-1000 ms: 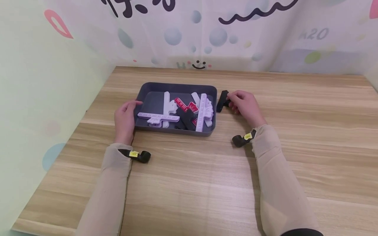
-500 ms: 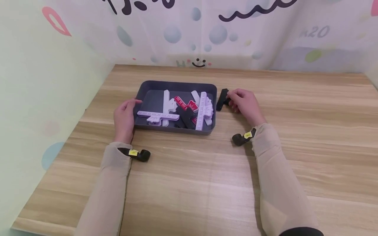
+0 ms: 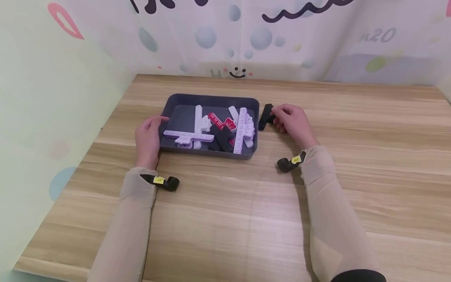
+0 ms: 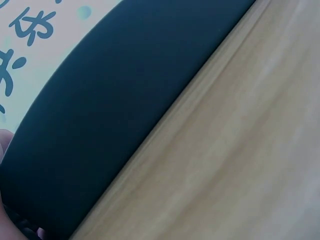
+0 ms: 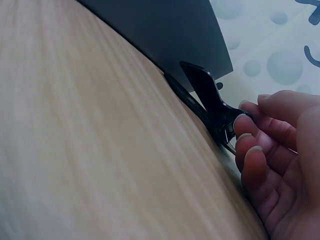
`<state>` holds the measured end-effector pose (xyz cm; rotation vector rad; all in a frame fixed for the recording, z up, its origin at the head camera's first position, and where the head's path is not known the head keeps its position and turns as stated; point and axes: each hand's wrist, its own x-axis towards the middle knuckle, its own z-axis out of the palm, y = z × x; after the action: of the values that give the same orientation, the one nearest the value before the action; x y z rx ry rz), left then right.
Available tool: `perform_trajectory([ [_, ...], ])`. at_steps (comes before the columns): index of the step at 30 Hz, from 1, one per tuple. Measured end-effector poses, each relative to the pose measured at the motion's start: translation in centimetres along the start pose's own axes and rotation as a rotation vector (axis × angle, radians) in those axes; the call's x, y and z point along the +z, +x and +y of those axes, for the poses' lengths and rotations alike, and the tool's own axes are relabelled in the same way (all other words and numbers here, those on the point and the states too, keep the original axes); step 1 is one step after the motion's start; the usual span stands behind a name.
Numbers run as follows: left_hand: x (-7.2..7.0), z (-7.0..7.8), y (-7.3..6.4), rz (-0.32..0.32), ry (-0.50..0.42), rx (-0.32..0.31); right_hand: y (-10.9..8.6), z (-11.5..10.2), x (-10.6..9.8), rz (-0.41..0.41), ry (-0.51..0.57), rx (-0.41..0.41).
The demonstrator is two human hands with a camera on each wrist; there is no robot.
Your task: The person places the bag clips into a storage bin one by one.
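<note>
A dark grey tray (image 3: 208, 153) stands on the table with several ruler-edged clips inside. My left hand (image 3: 148, 141) holds the tray's left end, a fingertip over the rim; its other fingers are mostly hidden. Just right of the tray, my right hand (image 3: 292, 122) pinches a black clip (image 3: 266, 117) by its handle. In the right wrist view, the black clip's two long edges stand spread apart, the lower one along the table, close to the tray's wall. Inside the tray lie lilac clips (image 3: 240, 131), a white clip (image 3: 198, 121), a red clip (image 3: 218, 121) and a black clip (image 3: 222, 139).
The wood-grain table (image 3: 218, 219) stretches in front of the tray and off to the right. A printed curtain (image 3: 289, 47) hangs along the table's back edge, and a pale wall (image 3: 63, 98) stands at the left. Each wrist carries a small black camera (image 3: 172, 183).
The head view has tilted slightly, so the scene sits a little higher. Both hands, the tray and the pinched black clip otherwise stay as they were.
</note>
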<state>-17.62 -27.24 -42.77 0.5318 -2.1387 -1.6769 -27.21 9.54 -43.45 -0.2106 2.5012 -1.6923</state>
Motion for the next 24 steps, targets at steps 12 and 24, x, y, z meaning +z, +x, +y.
perform_trajectory([
  [12,0.03,-0.02,0.01,0.003,-0.011,0.006,0.06,0.07,0.04,0.002,-0.001,-0.001],
  [24,0.07,0.07,-0.06,0.005,-0.013,0.015,0.02,-0.06,0.04,0.001,0.007,0.000],
])
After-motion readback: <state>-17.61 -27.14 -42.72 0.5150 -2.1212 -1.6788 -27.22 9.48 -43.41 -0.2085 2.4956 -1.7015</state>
